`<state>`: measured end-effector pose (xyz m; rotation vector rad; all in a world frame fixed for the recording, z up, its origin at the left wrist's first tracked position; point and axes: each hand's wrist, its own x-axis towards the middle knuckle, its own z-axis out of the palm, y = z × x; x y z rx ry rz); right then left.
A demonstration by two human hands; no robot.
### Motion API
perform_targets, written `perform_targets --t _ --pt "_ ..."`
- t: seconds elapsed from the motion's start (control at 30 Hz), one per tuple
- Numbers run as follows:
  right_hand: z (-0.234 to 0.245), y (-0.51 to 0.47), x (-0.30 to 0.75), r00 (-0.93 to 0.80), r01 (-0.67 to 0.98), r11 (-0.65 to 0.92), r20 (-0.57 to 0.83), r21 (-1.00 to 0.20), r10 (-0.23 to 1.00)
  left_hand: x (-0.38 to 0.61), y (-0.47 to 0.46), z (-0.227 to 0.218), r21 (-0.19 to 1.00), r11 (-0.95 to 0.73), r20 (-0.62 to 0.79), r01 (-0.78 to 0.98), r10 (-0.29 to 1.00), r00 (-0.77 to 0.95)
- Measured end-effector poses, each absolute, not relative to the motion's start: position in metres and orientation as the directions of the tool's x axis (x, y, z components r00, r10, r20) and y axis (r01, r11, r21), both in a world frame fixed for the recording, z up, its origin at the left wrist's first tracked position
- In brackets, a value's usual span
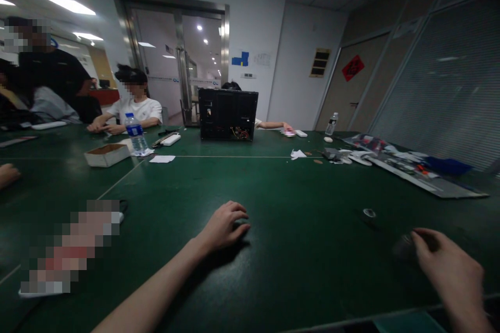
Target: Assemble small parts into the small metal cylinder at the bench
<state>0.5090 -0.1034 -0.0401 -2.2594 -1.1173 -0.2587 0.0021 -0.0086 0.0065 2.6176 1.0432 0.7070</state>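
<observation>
My left hand (224,225) rests on the green table (304,250) near the middle, its fingers loosely bent and slightly apart, with nothing in them. At the lower right, my right hand (449,268) has its fingertips closed on a small dark round object (403,247), which is blurred and lies on the table. A small roll of tape (368,214) lies just beyond that hand, apart from it.
A black open computer case (228,113) stands at the far middle. A water bottle (136,133), a flat box (107,155) and paper scraps lie at the far left. Parts and a long grey panel (425,179) lie on the right. People sit around the far and left sides.
</observation>
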Motion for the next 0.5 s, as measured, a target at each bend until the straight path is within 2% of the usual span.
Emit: perform_targets --t 0.13,0.5 --pt "-0.046 -0.101 0.52 0.619 0.773 -0.479 0.331 -0.416 0.712 0.001 -0.009 0.007 0.389 -0.718 0.329 0.577 0.693 0.642" --pt "-0.05 -0.099 0.535 0.694 0.697 -0.557 0.231 -0.452 0.681 -0.001 -0.009 0.003 0.411 -0.693 0.322 0.593 0.719 0.616"
